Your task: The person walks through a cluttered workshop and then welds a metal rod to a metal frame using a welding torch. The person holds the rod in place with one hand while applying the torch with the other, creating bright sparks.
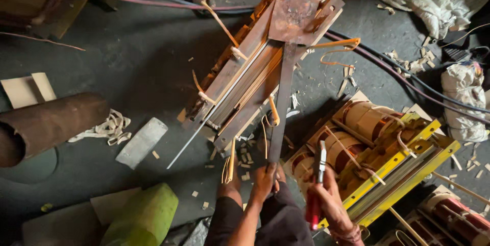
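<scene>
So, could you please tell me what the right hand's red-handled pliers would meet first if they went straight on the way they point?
Probably the copper coils of the yellow-framed transformer: the right hand aims the pliers up at them, though depth is unclear.

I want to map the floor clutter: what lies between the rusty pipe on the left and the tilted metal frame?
In the head view, a heap of pale strips and a grey block lie on the dark floor between the rusty pipe and the metal frame.

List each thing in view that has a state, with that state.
left hand: closed on the flat metal strip
right hand: closed on red-handled pliers
laminated core stack: tilted, partly pulled apart
yellow-framed coil assembly: lying on floor, intact
rusty pipe: lying on its side
</scene>
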